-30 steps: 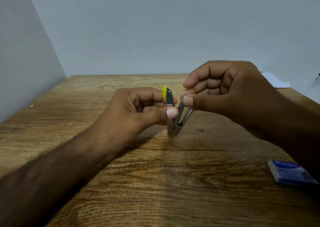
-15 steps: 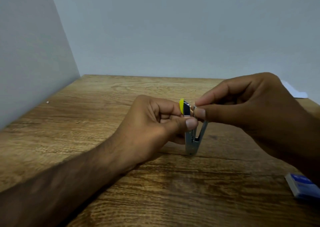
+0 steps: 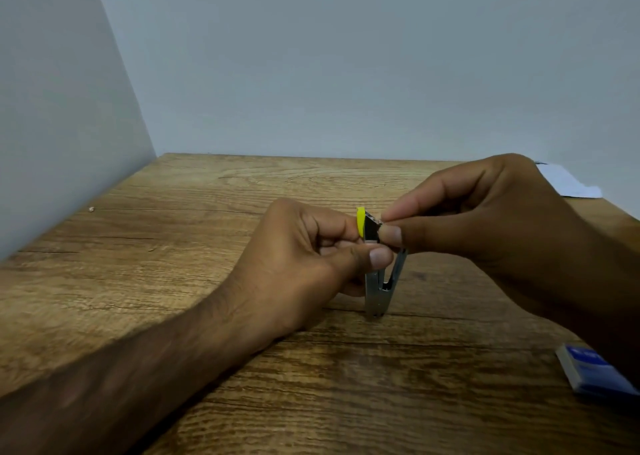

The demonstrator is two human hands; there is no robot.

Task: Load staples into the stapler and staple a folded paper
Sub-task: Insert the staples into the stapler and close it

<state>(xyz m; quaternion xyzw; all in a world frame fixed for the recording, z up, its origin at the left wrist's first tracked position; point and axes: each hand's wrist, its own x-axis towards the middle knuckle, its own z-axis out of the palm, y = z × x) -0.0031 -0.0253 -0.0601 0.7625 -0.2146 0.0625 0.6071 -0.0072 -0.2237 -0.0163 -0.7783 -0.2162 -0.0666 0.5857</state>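
A small metal stapler [image 3: 376, 291] with a yellow and black top stands on end on the wooden table [image 3: 207, 246], its two arms spread apart in a V. My left hand [image 3: 311, 257] grips the yellow-topped arm, thumb across the front. My right hand [image 3: 485, 219] pinches something small between thumb and forefinger at the top of the open stapler; it may be a staple strip, mostly hidden by the fingertips. A blue staple box [image 3: 595, 373] lies at the near right. White paper [image 3: 568, 182] lies at the far right behind my right hand.
Grey walls stand at the back and on the left of the table. A tiny pale speck [image 3: 91, 209] lies near the left wall.
My right thumb and forefinger have moved up from the stapler's right arm to its top end. The view has shifted, so hands and stapler sit further right and lower.
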